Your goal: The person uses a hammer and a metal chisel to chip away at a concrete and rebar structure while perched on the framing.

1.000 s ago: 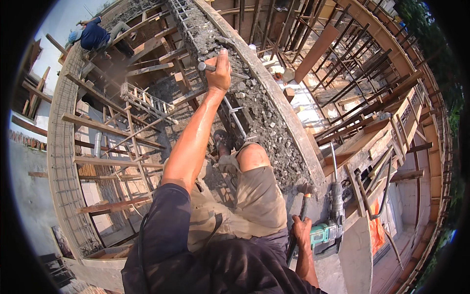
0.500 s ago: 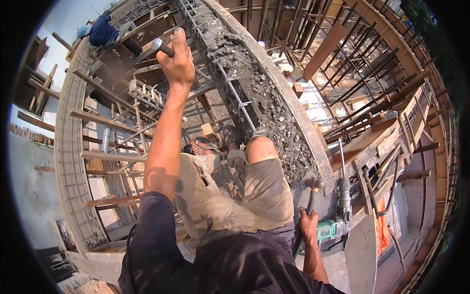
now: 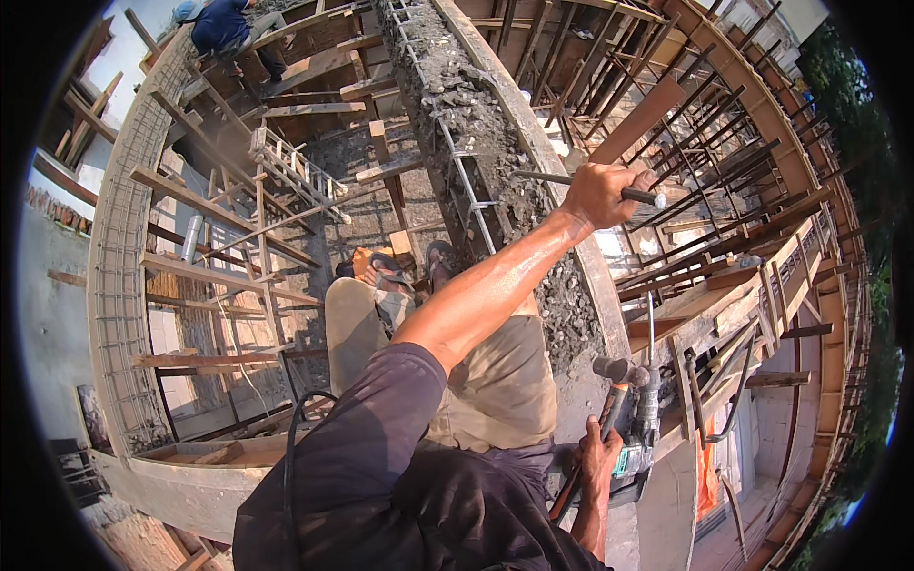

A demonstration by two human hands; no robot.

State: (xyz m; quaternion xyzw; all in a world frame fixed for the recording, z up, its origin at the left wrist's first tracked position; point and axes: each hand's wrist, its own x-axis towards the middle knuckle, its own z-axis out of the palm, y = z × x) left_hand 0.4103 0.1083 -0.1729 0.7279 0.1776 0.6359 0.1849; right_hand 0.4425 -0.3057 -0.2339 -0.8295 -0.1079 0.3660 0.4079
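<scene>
My left arm reaches across to the right, over the broken concrete beam (image 3: 476, 105). My left hand (image 3: 602, 200) is closed around a steel chisel (image 3: 545, 176). Its pointed end is toward the left and its bright struck end shows past my fingers on the right. Low on the right, my right hand (image 3: 598, 455) grips the handle of a hammer (image 3: 614, 376), head up. Just beyond that hand lies a green and grey demolition drill (image 3: 645, 409), its long bit pointing away from me and its body partly hidden. Exposed rebar (image 3: 464, 171) runs along the chipped beam.
Below my sandalled feet (image 3: 438, 262) are timber props and planks (image 3: 205, 205). A rebar mesh (image 3: 124, 285) lines the left side. Far left, a person in a dark blue shirt (image 3: 221, 29) crouches on the timbers. Steel props (image 3: 666, 181) and loose boards (image 3: 724, 319) fill the right.
My left hand has swung from the upper left to the right, across the beam, with the chisel. The hammer has been raised slightly in my right hand. The view has shifted a little.
</scene>
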